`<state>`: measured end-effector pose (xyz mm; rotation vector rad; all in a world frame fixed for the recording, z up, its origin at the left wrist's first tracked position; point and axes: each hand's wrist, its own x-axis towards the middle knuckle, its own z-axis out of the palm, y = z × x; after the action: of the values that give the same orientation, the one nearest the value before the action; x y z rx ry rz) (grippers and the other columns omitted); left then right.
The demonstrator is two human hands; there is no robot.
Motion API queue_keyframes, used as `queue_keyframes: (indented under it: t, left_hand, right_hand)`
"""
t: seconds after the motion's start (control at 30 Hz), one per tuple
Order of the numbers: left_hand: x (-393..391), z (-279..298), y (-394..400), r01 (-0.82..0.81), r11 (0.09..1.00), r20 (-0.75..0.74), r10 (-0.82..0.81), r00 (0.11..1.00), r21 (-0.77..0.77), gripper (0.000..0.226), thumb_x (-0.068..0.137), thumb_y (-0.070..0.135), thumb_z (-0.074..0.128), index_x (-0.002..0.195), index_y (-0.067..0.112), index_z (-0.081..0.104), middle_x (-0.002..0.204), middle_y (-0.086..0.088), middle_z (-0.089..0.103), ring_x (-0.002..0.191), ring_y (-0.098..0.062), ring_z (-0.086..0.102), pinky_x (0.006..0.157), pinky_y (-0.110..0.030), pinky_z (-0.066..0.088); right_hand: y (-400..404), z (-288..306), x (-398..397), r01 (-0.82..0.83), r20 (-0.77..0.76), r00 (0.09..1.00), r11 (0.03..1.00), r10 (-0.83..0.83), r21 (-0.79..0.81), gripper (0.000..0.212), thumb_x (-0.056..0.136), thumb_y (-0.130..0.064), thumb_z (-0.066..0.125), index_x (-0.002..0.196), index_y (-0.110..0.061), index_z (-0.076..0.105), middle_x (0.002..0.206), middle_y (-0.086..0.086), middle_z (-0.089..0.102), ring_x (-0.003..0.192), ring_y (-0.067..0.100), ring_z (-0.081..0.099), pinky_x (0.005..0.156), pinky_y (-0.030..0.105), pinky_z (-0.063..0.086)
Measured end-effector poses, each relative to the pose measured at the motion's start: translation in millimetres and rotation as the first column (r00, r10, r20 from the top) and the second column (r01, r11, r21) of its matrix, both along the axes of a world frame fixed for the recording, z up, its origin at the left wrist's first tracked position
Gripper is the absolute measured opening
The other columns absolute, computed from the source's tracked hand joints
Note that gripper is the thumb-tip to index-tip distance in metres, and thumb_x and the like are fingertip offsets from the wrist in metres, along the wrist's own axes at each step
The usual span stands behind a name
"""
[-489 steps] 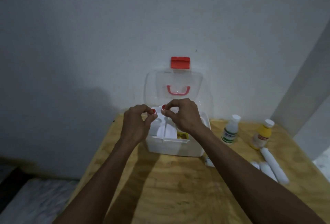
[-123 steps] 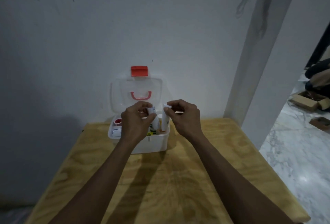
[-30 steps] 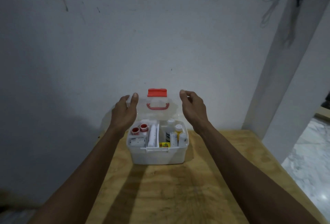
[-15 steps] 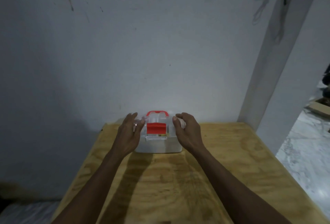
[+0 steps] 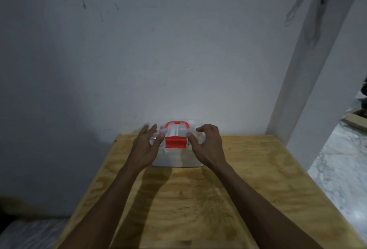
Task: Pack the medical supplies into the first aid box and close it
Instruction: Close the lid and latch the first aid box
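Two open hands, left hand [image 5: 146, 148] and right hand [image 5: 206, 145], are spread empty either side of the red latch [image 5: 176, 142] on the first aid box [image 5: 178, 159], equally near

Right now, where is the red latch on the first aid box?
In the head view, the red latch sits at the front centre of the closed first aid box, between the left hand and right hand, just below the red handle.

Bare room: plywood table [image 5: 198, 199], scuffed wall [image 5: 139, 50].
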<state>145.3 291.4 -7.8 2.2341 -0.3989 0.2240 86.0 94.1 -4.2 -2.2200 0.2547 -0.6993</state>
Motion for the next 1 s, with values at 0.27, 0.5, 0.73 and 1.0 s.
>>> queue_keyframes:
  t: [0.27, 0.5, 0.73, 1.0]
  left_hand:
    - [-2, 15, 4, 0.071, 0.992, -0.084, -0.062, 0.995, 0.107, 0.103, 0.065, 0.069, 0.067, 0.15, 0.021, 0.033, 0.16, -0.004, 0.025, 0.145, -0.024, 0.027, 0.113, -0.044, 0.028]
    - [-8, -4, 3, 0.085, 0.992, 0.007, -0.086, 0.996, 0.096, 0.11, 0.059, 0.075, 0.065, 0.15, 0.028, 0.028, 0.163, -0.002, 0.015, 0.147, -0.025, 0.02, 0.113, -0.047, 0.027]
    - [-3, -13, 2, 0.076, 0.995, 0.053, -0.079, 0.995, 0.064, 0.098, 0.066, 0.065, 0.068, 0.149, 0.029, 0.029, 0.163, -0.002, 0.014, 0.146, -0.025, 0.022, 0.112, -0.046, 0.029]
    - [13, -15, 2, 0.082, 0.993, 0.011, -0.083, 0.996, 0.083, 0.115, 0.057, 0.093, 0.046, 0.151, 0.029, 0.024, 0.163, 0.0, 0.014, 0.148, -0.023, 0.018, 0.114, -0.047, 0.025]
  right_hand:
    - [-2, 1, -3, -0.103, -0.184, 0.978, 0.994, 0.098, -0.02, 0.08, 0.075, -0.063, 0.07, 0.142, -0.029, 0.042, 0.157, 0.002, 0.018, 0.139, 0.026, 0.033, 0.107, 0.041, 0.04]
    - [3, -21, -8, -0.104, -0.116, 0.988, 0.994, 0.098, -0.045, 0.091, 0.071, -0.073, 0.066, 0.148, -0.036, 0.033, 0.163, -0.005, 0.009, 0.144, 0.024, 0.025, 0.11, 0.043, 0.035]
    - [5, -31, -7, -0.091, -0.075, 0.993, 0.996, 0.091, -0.002, 0.091, 0.068, -0.079, 0.06, 0.146, -0.04, 0.034, 0.164, -0.006, 0.008, 0.146, 0.023, 0.023, 0.113, 0.047, 0.032]
    - [-2, -33, 10, -0.128, -0.145, 0.98, 0.988, 0.139, 0.085, 0.098, 0.069, -0.08, 0.06, 0.15, -0.043, 0.019, 0.164, -0.011, 0.014, 0.15, 0.016, 0.013, 0.117, 0.048, 0.019]
